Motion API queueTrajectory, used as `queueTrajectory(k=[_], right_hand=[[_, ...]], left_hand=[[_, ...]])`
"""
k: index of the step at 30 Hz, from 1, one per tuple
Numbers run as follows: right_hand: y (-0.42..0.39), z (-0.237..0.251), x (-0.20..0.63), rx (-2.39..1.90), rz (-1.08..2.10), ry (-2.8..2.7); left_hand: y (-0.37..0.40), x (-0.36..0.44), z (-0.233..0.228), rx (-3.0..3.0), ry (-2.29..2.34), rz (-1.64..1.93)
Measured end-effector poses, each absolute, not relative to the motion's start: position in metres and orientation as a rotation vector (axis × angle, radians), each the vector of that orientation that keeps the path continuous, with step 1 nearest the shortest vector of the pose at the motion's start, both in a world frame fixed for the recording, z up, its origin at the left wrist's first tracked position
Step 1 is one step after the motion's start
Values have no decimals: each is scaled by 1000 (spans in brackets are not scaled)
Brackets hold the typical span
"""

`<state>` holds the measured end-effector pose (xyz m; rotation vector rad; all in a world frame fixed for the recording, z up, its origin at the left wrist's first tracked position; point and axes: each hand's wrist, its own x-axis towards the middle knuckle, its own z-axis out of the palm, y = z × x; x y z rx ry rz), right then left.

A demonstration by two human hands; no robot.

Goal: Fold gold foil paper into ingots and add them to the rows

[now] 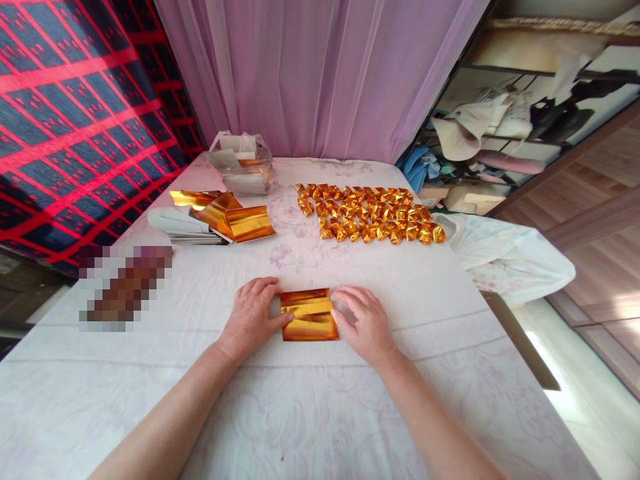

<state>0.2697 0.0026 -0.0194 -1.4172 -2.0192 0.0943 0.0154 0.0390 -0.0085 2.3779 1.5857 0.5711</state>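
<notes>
A rectangular sheet of shiny gold foil paper (309,327) lies in front of me on the table, with creases or reflections running across it. My left hand (255,310) holds its left side, the thumb on top of the sheet and the other fingers stretched beyond its upper left corner. At the right edge, my right hand (367,323) has its thumb and fingertips on the sheet, the fingers bent around a small gap. Whether any fingertip is under the paper cannot be seen.
Rows of folded gold foil pieces (373,213) stand at the back right. Loose gold sheets (250,223) rest on a stack of pale paper (185,223) at the left. Behind is a clear plastic bag (243,163) of paper. A white bag (520,257) sits beside the right table edge. A blurred patch (125,287) covers something left.
</notes>
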Motion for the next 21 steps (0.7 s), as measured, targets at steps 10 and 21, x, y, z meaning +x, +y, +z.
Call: queueTrajectory(k=[10, 21], right_hand=[[22, -30, 267, -1482, 150, -2023], [21, -31, 268, -1514, 241, -1985]], left_hand=[[39, 16, -9, 2376, 1579, 598], [38, 17, -8, 2361, 1576, 587]])
